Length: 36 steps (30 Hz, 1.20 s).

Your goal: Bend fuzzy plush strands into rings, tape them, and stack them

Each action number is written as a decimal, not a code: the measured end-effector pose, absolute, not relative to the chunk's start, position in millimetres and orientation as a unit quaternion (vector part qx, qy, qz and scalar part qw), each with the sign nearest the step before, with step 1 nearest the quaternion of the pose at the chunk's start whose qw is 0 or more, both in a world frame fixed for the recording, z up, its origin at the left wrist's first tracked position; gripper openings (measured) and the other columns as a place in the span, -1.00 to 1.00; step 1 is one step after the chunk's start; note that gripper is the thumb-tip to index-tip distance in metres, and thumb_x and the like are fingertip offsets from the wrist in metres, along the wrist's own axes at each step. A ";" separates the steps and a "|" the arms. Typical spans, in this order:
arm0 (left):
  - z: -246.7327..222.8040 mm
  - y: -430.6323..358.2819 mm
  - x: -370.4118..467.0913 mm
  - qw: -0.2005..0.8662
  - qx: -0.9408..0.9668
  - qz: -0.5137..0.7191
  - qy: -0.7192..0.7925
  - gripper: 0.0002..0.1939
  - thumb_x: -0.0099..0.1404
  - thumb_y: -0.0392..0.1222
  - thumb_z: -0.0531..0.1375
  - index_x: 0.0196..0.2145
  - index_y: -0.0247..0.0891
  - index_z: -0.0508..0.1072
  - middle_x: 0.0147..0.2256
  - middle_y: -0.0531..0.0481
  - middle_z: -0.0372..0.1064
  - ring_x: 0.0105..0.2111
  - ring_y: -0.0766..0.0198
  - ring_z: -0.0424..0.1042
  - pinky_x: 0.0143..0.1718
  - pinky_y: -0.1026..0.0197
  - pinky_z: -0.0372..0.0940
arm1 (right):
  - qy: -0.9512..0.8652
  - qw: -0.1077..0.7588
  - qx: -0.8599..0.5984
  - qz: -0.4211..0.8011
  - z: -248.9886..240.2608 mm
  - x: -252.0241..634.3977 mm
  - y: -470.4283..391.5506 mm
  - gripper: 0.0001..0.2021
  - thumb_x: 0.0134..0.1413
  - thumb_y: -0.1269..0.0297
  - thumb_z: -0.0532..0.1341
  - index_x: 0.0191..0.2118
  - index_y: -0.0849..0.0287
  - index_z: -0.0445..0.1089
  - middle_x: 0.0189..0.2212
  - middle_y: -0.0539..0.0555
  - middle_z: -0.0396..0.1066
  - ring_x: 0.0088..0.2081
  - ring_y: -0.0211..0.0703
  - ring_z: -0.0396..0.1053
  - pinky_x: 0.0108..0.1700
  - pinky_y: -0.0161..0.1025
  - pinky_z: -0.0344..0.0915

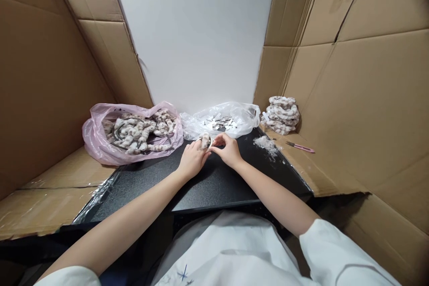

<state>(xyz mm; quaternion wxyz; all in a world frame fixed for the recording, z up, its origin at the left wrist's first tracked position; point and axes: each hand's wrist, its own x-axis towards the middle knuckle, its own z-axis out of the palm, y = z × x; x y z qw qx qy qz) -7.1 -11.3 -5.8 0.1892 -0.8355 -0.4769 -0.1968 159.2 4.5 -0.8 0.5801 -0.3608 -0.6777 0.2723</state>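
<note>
Fur piece (205,141), pale-rimmed, sits in the curled left hand (192,158), its edge pinched by the right hand (229,149), likely so 1 steadies while the other works. Just beyond the hands, a clear bag (247,114) of flat pieces (219,123), and to their left a pink bag (97,147) of furry coils (137,133), gape open, seemingly for easy reach. Right of them, fluff (267,145), pink snips (300,147) and stacked furry rings (282,116) edge the black tabletop (214,190), cardboard (368,94) flanking, pale wall (201,31) ahead.
</note>
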 end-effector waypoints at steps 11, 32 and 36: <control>-4.1 -12.1 -12.0 0.187 -0.850 -0.189 -0.454 -0.60 0.41 -0.07 -0.04 0.08 -0.25 0.37 -0.06 -0.27 0.32 -0.11 -0.01 0.29 -0.15 0.05 0.18 | -0.737 0.526 -0.309 0.290 -3.1 160.8 6.5 -0.85 -0.08 0.37 0.25 -0.34 0.13 0.27 -0.48 -0.06 0.38 -0.42 -0.23 0.38 -0.25 -0.22 0.36; 0.2 -15.5 -12.4 0.130 -0.876 -0.194 -0.421 -0.66 0.40 -0.12 -0.01 -0.01 -0.26 0.42 -0.13 -0.22 0.37 -0.14 0.04 0.33 -0.16 0.07 0.21 | -0.773 0.477 -0.327 0.261 7.2 170.9 1.8 -0.83 -0.03 0.41 0.16 -0.29 0.10 0.16 -0.50 -0.10 0.27 -0.45 -0.26 0.25 -0.27 -0.25 0.23; 2.5 -16.8 -12.3 0.068 -0.877 -0.224 -0.420 -0.65 0.40 -0.10 -0.03 -0.34 -0.27 0.49 -0.28 -0.15 0.38 -0.24 0.13 0.35 -0.21 0.15 0.21 | -0.785 0.401 -0.298 0.366 11.4 175.3 -6.2 -0.77 0.00 0.39 0.16 -0.21 0.10 0.11 -0.50 -0.13 0.22 -0.50 -0.30 0.16 -0.36 -0.29 0.14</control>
